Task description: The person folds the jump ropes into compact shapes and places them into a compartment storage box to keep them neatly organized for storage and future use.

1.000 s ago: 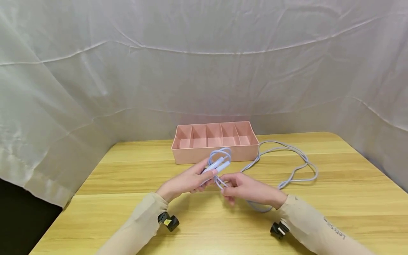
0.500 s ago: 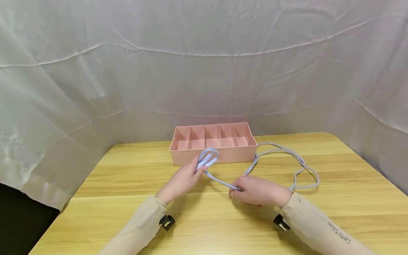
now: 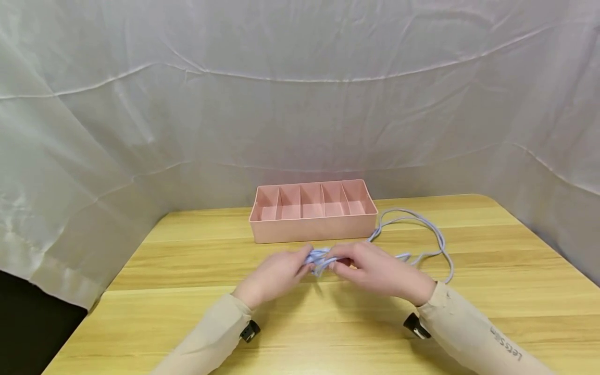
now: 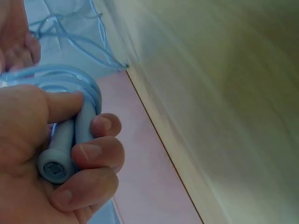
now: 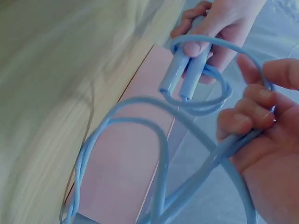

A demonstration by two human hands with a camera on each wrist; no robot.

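Nearest the camera: two beige sleeves (image 3: 211, 333) reach forward over the wooden surface (image 3: 328, 333), each with a small black device at the wrist.
Left hand: the left hand (image 3: 276, 273) is curled round the two pale blue handles (image 4: 67, 140) of a skipping rope; in the left wrist view the thumb lies across the top and the fingers (image 4: 96, 156) wrap round from below, so both handles sit side by side in the fist, their round end caps facing the lens.
Right hand: the right hand (image 3: 375, 271) meets the left one just above the surface; its fingers (image 5: 245, 119) are bent round a doubled strand of the blue cord (image 5: 163, 154), gripping it just beside the handles.
Coil: a small loop of cord circles the handle tips in the right wrist view, between the two hands.
Loose cord: the free length of cord trails from the right hand to the right and lies in a wide loop on the surface, reaching up near the right end of the tray.
Beyond the hands: a pink tray (image 3: 314, 229) with five open compartments stands near the far edge of the surface, close behind the hands but apart from them.
Backdrop: a creased white sheet (image 3: 300, 104) hangs behind and around the surface.
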